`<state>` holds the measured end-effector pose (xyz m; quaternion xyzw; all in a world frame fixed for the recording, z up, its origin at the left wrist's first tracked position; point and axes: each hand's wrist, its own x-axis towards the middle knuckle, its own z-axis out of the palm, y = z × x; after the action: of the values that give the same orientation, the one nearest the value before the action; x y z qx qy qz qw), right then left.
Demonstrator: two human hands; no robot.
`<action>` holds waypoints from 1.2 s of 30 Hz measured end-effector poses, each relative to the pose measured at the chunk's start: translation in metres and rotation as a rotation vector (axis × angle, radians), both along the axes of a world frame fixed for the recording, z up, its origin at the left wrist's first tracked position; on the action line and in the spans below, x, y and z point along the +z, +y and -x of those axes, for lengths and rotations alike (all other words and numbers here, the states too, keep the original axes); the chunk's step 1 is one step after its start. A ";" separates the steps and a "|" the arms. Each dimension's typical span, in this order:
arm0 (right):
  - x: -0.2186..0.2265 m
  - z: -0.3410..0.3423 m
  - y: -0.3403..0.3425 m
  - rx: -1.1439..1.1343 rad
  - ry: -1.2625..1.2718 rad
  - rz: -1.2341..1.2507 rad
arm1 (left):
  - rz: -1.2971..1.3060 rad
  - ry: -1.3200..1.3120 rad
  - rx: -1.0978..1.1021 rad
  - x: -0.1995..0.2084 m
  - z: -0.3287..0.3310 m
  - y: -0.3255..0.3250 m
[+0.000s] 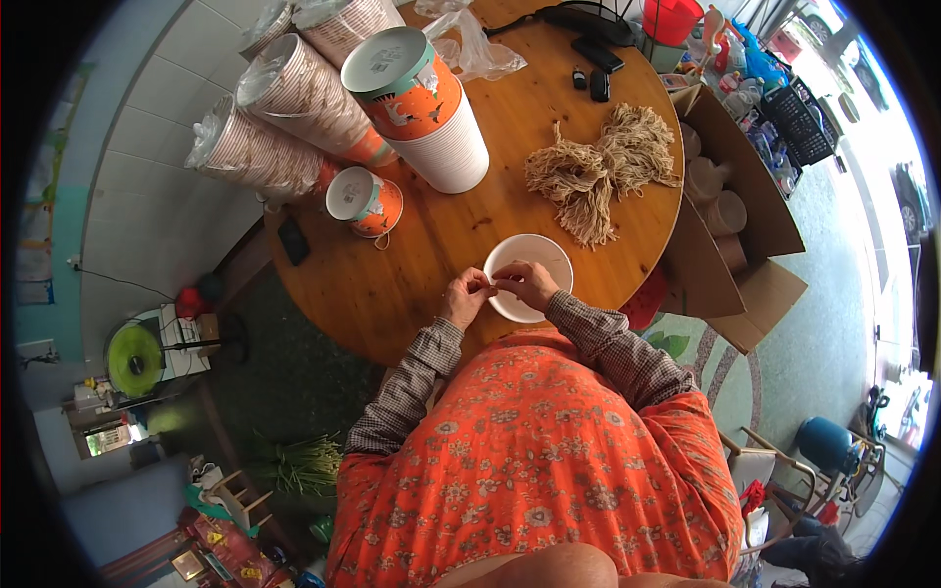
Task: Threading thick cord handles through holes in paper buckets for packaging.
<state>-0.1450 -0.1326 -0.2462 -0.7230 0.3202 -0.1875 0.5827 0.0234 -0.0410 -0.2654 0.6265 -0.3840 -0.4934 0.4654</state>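
Observation:
In front of me on the table, a white paper bucket (560,257) stands with its open mouth facing up. My left hand (465,297) is at its left rim, fingers closed in a pinch on the edge. Over the mouth reaches my right hand (527,283), its fingertips pinched together just inside the same rim, close to the left fingertips. Whatever is between the right fingers is too small to make out. A bundle of beige cords (608,171) lies beyond the bucket to the right. To the left sits a small upside-down orange bucket (377,211) with a cord loop.
A tall stack of upturned paper buckets (441,137) stands at the back left, beside wrapped bucket stacks (304,98). A phone (293,241) lies near the left table edge. At the right, an open cardboard box (774,220) holds more buckets. Small black items (599,86) lie at the back.

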 end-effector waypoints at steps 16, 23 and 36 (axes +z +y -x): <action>-0.006 -0.005 0.009 -0.046 0.096 0.025 | -0.103 0.187 0.050 0.020 0.005 0.000; -0.014 0.000 0.010 -0.175 -0.118 -0.733 | -0.069 0.127 0.029 0.018 0.008 0.002; -0.014 0.003 0.007 -0.187 -0.061 -0.668 | -0.123 0.087 -0.059 0.018 0.000 0.007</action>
<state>-0.1484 -0.1259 -0.2604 -0.4539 0.4114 -0.1464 0.7767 0.0234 -0.0345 -0.2473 0.6204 -0.3504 -0.5564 0.4275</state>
